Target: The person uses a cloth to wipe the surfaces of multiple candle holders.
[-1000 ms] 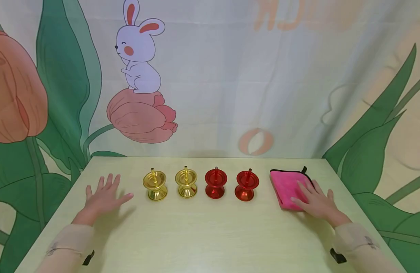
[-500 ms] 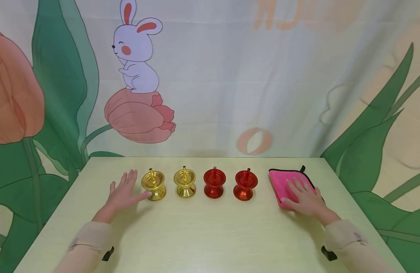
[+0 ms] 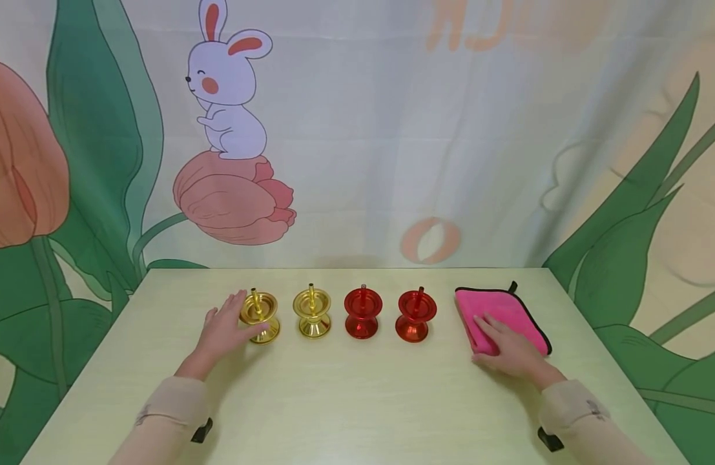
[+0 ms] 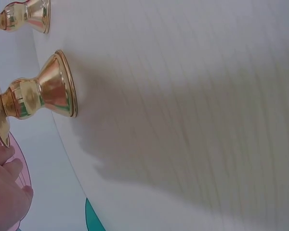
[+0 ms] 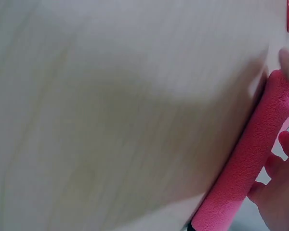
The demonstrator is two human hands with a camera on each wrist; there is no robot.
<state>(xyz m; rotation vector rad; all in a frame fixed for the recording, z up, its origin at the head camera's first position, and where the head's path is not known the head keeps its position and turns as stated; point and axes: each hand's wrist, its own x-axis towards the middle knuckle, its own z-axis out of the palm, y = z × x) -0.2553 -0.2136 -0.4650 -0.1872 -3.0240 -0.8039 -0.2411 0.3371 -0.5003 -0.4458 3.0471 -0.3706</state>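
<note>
Table [image 3: 334, 400]: smooth top, low sheen, faint wood-like grain. Along its far edge, the left gold holder [image 3: 261, 313] and the right gold holder [image 3: 312, 310] appear metal: smooth, highly polished, reflective. The left red holder [image 3: 363, 312] and the right red holder [image 3: 416, 314] show a glossy metallic finish. Near the table's far right corner, the pink cloth [image 3: 515, 318]: matt, fuzzy pile. Backdrop [image 3: 357, 129] beyond the far edge: matt fabric, lightly creased.

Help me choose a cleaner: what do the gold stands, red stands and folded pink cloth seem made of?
Gold stands: probably polished metal; mirror reflections show on them.
Red stands: likely metal coated glossy red, given bright highlights; shiny plastic is possible.
Folded pink cloth: soft fabric, perhaps microfibre, by its fuzzy nap.
</note>
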